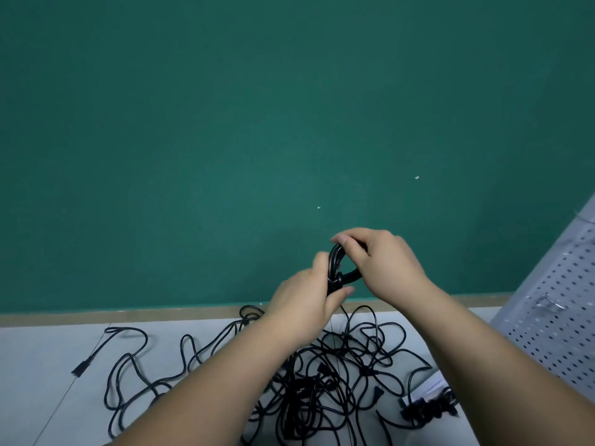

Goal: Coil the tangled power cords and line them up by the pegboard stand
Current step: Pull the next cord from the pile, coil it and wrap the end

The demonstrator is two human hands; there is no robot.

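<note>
A small coil of black power cord [335, 262] is held up in front of the green wall. My left hand [306, 300] grips its lower part, thumb pressed near the plug. My right hand [383, 262] closes over the coil's top and right side. Below my forearms a tangled heap of black cords [341, 371] lies on the pale table [48, 355]. One loose cord with a plug end [80, 370] trails off to the left. A bundled black cord [428, 408] rests at the foot of the white pegboard stand [553, 317] on the right.
The green wall [257, 123] rises straight behind the table, with a tan strip [128, 315] along the table's back edge. The pegboard stand leans across the right side and carries a metal hook [550, 304].
</note>
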